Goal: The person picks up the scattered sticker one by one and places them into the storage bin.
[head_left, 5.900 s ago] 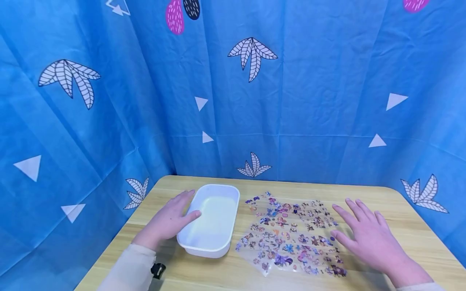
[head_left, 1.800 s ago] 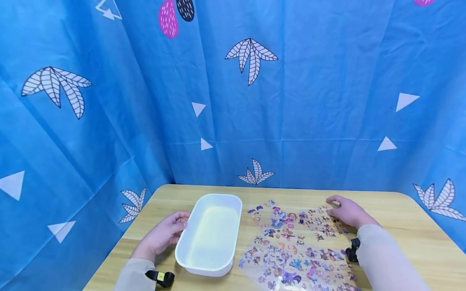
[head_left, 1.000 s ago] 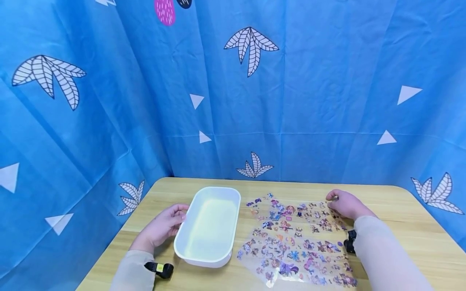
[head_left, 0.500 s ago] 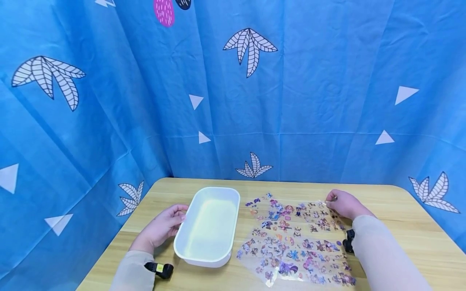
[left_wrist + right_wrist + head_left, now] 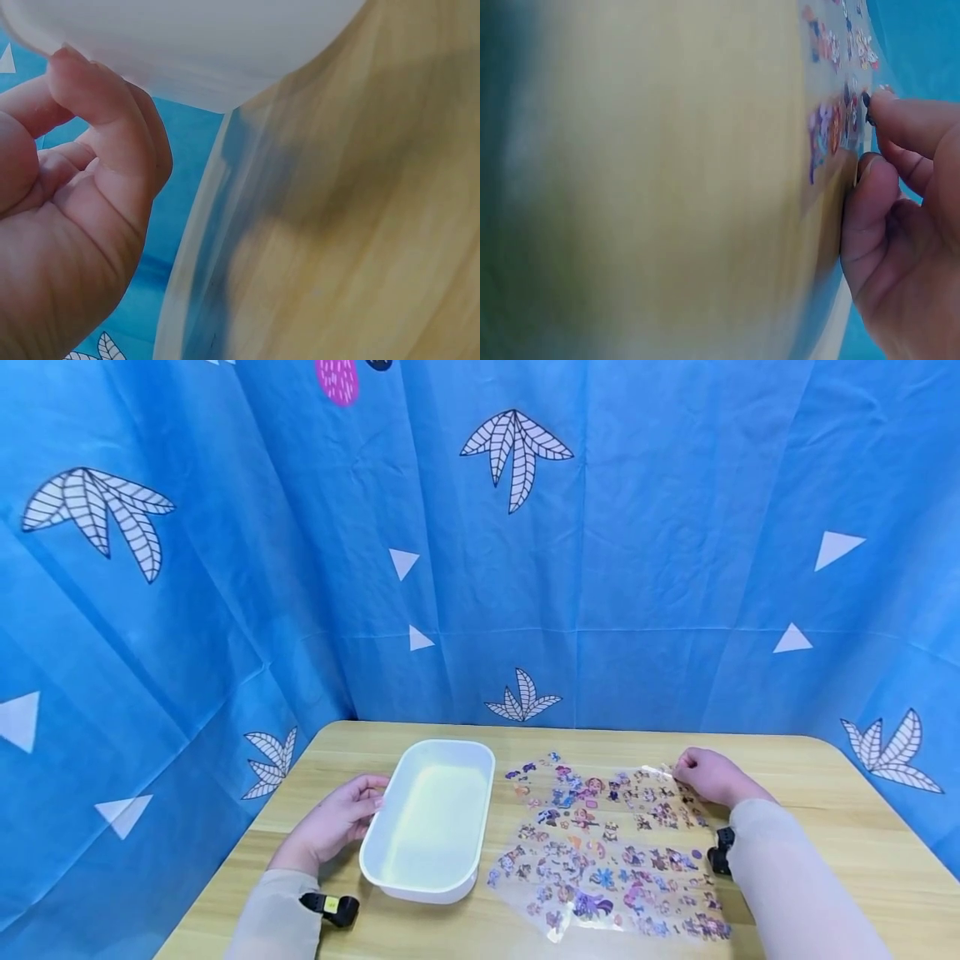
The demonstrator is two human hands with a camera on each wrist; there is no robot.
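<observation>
My left hand (image 5: 333,825) holds the left rim of a white plastic tub (image 5: 442,897), its bent fingers against the edge in the left wrist view. The tub has a rounded rectangular shape and nothing shows inside. Right of it lie clear sticker sheets (image 5: 600,852), overlapping, printed with small colourful cartoon figures. With thumb and index finger, my right hand (image 5: 712,777) pinches the far right corner of the upper sheet, where a bright glare shows. The right wrist view has the fingertips at the sheet's edge, beside a small dark sticker (image 5: 868,105).
A light wooden table (image 5: 810,810) carries everything. Its far edge meets a blue curtain (image 5: 675,568) with white leaf and triangle prints, which also hangs along the left and right sides. A dark wrist camera (image 5: 330,910) sits at the left cuff.
From spread fingers beside the things, my left hand has come to grip the tub's rim. My right hand has moved to the far sheet corner, its fingertips now closer together there.
</observation>
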